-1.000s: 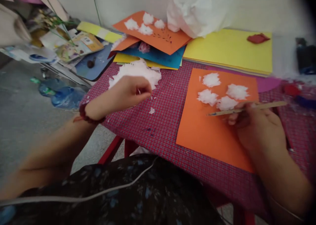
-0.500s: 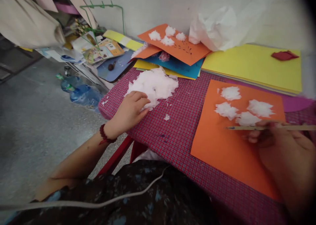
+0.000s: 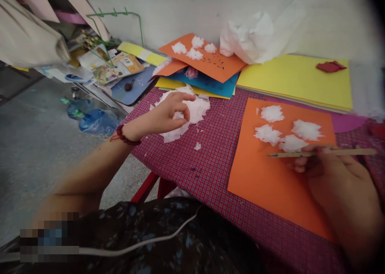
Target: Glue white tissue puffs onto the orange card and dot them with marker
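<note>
My left hand (image 3: pixel 168 112) is over the pile of white paper pieces (image 3: pixel 198 108), its fingers apart and curved, with nothing visible between them. In my right hand (image 3: pixel 337 173) is a thin wooden stick (image 3: pixel 288 155) with a dark tip pointing left. Beneath it lies an orange sheet (image 3: pixel 264 181) bearing several white paper tufts, one of them (image 3: pixel 272 113) near the top edge. The stick's tip is over the orange sheet, just below the tufts; whether it touches the sheet I cannot tell.
Behind the pile, a second orange sheet (image 3: pixel 222 65) with white tufts rests on blue and yellow sheets. Yellow sheets (image 3: pixel 294 81) carry a red folded piece (image 3: pixel 331 67). Crumpled white paper (image 3: pixel 249 37) leans by the wall. Blue bottles (image 3: pixel 98 121) stand on the floor at left.
My left hand has lifted off the near edge of the white pile and moved over it, its fingers spreading. The view has shifted slightly; my right hand still holds the stick.
</note>
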`<state>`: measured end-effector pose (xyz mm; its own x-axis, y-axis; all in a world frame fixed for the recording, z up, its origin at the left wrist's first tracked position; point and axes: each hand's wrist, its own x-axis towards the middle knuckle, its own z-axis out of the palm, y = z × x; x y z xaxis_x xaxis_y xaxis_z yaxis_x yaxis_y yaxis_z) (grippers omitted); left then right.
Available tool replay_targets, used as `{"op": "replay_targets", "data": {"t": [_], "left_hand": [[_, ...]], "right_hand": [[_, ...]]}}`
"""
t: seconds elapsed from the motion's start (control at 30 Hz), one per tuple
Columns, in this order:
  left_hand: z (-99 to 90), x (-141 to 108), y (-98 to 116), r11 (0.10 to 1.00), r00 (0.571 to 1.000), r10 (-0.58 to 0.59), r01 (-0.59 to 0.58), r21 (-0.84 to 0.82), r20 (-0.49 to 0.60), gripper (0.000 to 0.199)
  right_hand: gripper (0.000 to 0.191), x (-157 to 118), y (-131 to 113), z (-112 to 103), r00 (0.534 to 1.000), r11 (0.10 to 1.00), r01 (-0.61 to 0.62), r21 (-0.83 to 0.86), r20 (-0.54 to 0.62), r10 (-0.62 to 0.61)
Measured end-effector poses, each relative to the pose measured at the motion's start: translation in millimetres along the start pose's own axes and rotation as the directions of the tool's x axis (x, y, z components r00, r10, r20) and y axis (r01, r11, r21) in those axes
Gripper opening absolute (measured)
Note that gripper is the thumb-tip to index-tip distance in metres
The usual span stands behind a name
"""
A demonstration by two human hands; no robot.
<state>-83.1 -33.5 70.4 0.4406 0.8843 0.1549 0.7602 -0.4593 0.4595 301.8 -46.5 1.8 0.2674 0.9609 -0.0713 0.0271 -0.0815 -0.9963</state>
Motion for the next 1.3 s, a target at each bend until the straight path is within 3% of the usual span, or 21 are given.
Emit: {"op": "replay_targets", "data": {"t": [0.07, 0.13, 0.2, 0.27, 0.43, 0.57, 0.73, 0.87, 1.03, 1.3], "left_hand": [[-1.1, 4.7, 11.7, 0.966, 0.99, -0.112, 0.089, -0.243, -0.084, 0.005], [4.5, 10.3, 23.6, 0.862, 0.961, -0.253, 0.171, -0.476, -0.113, 0.001], [15.3, 17.7, 34.0, 0.747, 0.94, -0.332, 0.213, -0.63, -0.077, 0.002], [28.1, 26.8, 43.3, 0.692, 0.943, -0.332, 0.229, -0.684, -0.021, 0.003], [58.8, 54.9, 64.0, 0.782, 0.97, -0.232, 0.233, -0.577, 0.077, 0.006], [80.3, 76.2, 77.3, 0.737, 0.971, -0.15, 0.235, -0.634, 0.185, 0.008], [89.2, 88.8, 82.2, 0.694, 0.919, 0.017, 0.273, -0.667, 0.393, 0.014], [87.6, 96.0, 77.4, 0.694, 0.862, 0.137, 0.268, -0.668, 0.488, 0.027], [95.9, 111.4, 72.4, 0.828, 0.898, 0.119, 0.146, -0.541, 0.423, 0.006], [104.1, 111.1, 72.5, 0.934, 0.941, 0.165, -0.052, -0.354, 0.297, 0.009]], "right_hand": [[0.023, 2.1, 3.9, -2.2, 0.997, 0.998, -0.039, 0.058, 0.063, 0.035], [0.021, 4.3, 8.0, -3.8, 0.994, 0.992, -0.057, 0.111, 0.097, 0.046], [0.016, 5.1, 11.0, -4.3, 0.994, 0.988, -0.054, 0.145, 0.101, 0.039], [0.011, 4.5, 12.1, -4.2, 0.995, 0.984, -0.044, 0.171, 0.099, 0.027], [0.016, 7.8, 13.0, -6.5, 0.987, 0.976, -0.007, 0.216, 0.159, -0.029], [0.022, 12.4, 12.9, -10.7, 0.987, 0.981, 0.04, 0.19, 0.146, -0.068], [0.024, 13.0, 7.5, -12.2, 0.983, 0.98, 0.076, 0.185, 0.152, -0.105], [0.025, 14.2, 4.2, -11.8, 0.979, 0.985, 0.106, 0.139, 0.157, -0.128], [0.024, 15.6, 6.6, -11.5, 0.981, 0.989, 0.124, 0.08, 0.143, -0.135], [0.023, 16.5, 10.1, -7.3, 0.981, 0.988, 0.137, 0.075, 0.132, -0.146]]}}
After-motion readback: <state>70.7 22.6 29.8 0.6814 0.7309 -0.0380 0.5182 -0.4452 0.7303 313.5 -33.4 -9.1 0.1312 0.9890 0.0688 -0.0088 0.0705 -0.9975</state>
